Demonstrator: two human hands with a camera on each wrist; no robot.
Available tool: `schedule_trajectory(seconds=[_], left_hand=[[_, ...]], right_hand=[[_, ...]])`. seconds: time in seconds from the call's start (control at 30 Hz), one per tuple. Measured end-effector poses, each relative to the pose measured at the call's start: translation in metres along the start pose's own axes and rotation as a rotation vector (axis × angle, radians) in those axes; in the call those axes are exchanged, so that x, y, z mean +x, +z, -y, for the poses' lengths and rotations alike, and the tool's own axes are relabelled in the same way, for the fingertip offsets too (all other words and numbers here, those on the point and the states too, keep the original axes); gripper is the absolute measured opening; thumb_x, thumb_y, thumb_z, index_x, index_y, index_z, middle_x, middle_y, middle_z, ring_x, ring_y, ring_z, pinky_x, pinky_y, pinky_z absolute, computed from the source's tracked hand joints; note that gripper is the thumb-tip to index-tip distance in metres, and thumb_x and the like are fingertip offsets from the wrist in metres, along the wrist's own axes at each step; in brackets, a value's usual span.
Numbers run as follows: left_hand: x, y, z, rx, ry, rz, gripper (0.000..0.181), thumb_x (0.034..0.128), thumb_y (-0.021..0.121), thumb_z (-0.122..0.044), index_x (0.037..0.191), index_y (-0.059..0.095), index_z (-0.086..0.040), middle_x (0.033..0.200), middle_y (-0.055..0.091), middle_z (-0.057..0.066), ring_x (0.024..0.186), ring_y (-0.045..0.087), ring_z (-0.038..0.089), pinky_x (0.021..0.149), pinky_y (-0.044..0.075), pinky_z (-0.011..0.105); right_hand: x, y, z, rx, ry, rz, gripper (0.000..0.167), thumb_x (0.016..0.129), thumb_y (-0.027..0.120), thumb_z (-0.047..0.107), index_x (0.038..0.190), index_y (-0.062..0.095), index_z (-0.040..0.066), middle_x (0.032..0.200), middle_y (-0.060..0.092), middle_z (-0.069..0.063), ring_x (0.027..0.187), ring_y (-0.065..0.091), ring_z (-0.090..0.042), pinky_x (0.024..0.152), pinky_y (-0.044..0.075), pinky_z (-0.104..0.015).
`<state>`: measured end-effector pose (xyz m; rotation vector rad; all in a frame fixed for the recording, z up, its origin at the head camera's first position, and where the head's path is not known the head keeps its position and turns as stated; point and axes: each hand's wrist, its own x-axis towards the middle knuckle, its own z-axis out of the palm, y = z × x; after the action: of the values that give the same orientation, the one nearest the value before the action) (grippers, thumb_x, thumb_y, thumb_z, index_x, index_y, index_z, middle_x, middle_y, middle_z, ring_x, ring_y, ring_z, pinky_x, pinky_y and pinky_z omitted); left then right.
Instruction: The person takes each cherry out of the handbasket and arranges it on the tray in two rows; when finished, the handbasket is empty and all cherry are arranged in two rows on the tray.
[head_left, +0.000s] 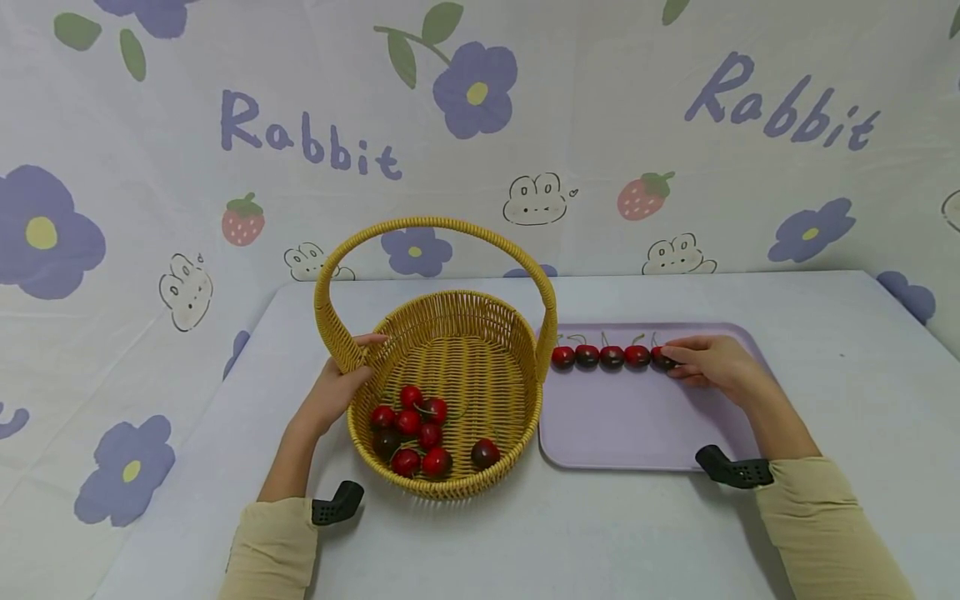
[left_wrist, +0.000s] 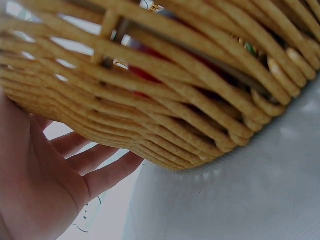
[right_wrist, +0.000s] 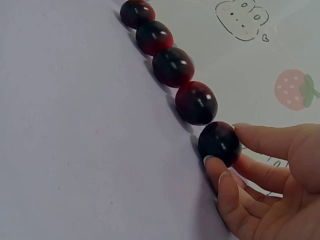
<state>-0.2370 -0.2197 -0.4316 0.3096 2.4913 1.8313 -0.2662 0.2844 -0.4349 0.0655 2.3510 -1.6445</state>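
Note:
My left hand grips the side of a yellow wicker basket at the foot of its tall arched handle. In the left wrist view, fingers lie against the outer weave. Several red and dark cherries with stems are grouped in the near left part of the basket, and one dark cherry lies apart to their right. Over a lilac tray, my right hand pinches a dark cherry between thumb and fingers. That cherry sits at the right end of a row of cherries along the tray's far side.
The basket stands just left of the tray, its handle arching above the rim. A white-covered table bears both. Behind it hangs a white cloth printed with flowers, rabbits and strawberries. Black wrist devices sit at both sleeve cuffs.

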Motion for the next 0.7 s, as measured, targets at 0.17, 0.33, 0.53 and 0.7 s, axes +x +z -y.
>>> schedule_trajectory(seconds=[0.17, 0.33, 0.53, 0.7], left_hand=[[0.0, 0.0, 0.0, 0.001, 0.007, -0.001, 0.045, 0.09, 0.042, 0.004, 0.134, 0.046, -0.001, 0.142, 0.037, 0.021, 0.128, 0.038, 0.041, 0.1, 0.031, 0.059], [-0.001, 0.0, 0.0, 0.0, 0.012, 0.001, 0.045, 0.0901, 0.042, 0.004, 0.134, 0.046, 0.0, 0.141, 0.038, 0.021, 0.127, 0.039, 0.041, 0.1, 0.032, 0.059], [0.0, 0.0, 0.001, 0.005, 0.022, 0.0, 0.045, 0.0899, 0.042, 0.004, 0.134, 0.047, 0.0, 0.143, 0.038, 0.018, 0.131, 0.036, 0.038, 0.101, 0.03, 0.059], [0.0, 0.0, 0.0, 0.007, 0.024, 0.001, 0.045, 0.0902, 0.043, 0.004, 0.135, 0.047, -0.001, 0.143, 0.038, 0.018, 0.132, 0.033, 0.038, 0.101, 0.029, 0.06]], right_hand=[[0.001, -0.002, -0.002, 0.031, -0.01, -0.001, 0.046, 0.095, 0.058, 0.019, 0.125, 0.05, -0.015, 0.087, 0.064, 0.01, 0.072, 0.064, -0.003, 0.064, 0.051, -0.022], [0.0, -0.005, -0.002, 0.005, -0.038, 0.008, 0.053, 0.098, 0.051, 0.017, 0.131, 0.036, -0.022, 0.092, 0.065, 0.003, 0.074, 0.064, -0.003, 0.067, 0.052, -0.023], [-0.005, -0.011, 0.007, -0.077, -0.033, 0.014, 0.061, 0.1, 0.047, 0.031, 0.136, 0.032, -0.017, 0.116, 0.054, -0.024, 0.085, 0.061, -0.006, 0.074, 0.051, -0.022], [-0.011, -0.013, 0.02, -0.153, -0.04, 0.063, 0.068, 0.099, 0.045, 0.04, 0.141, 0.029, -0.011, 0.134, 0.041, -0.032, 0.11, 0.055, -0.028, 0.08, 0.048, -0.02]])
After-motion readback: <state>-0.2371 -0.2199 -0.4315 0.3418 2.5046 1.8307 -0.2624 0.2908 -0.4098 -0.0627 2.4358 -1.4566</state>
